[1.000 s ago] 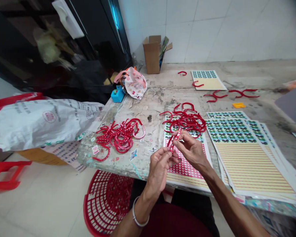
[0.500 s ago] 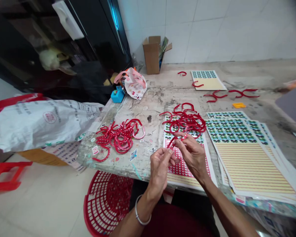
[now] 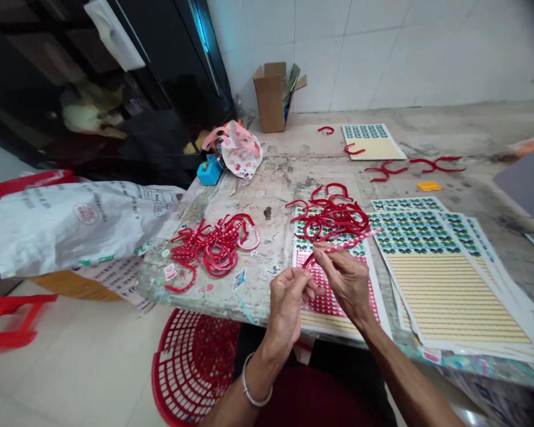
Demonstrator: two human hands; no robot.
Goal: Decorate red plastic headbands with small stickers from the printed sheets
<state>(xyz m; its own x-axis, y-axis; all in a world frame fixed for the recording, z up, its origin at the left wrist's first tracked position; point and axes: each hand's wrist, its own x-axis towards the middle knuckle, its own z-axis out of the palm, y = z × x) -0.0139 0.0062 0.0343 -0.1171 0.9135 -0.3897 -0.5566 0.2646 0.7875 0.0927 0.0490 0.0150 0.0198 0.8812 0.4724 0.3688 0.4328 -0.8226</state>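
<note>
Both my hands meet above a sticker sheet (image 3: 329, 296) with rows of pink-red stickers, at the table's front edge. My left hand (image 3: 289, 299) is closed, thumb and fingers pinching one end of a thin red headband (image 3: 309, 260). My right hand (image 3: 347, 276) pinches the same band from the other side. A pink strip with white marks (image 3: 360, 238) sticks out beyond the right fingers; whether it is attached to the band I cannot tell. Just behind the hands lies a pile of plain red headbands (image 3: 338, 216). To the left sits a heap of patterned red headbands (image 3: 216, 243).
Stacked sticker sheets (image 3: 458, 296) cover the right side of the table. Farther back are a smaller sheet (image 3: 378, 148), several loose red bands and an orange piece (image 3: 428, 186). A cardboard box (image 3: 269, 101) and a pink-handled bag (image 3: 240, 151) stand at the back; a red basket (image 3: 171, 362) is below.
The pink strip now reaches out to the right past my right fingers, where before it was mostly within them. My hands stay in nearly the same place; the view has shifted slightly.
</note>
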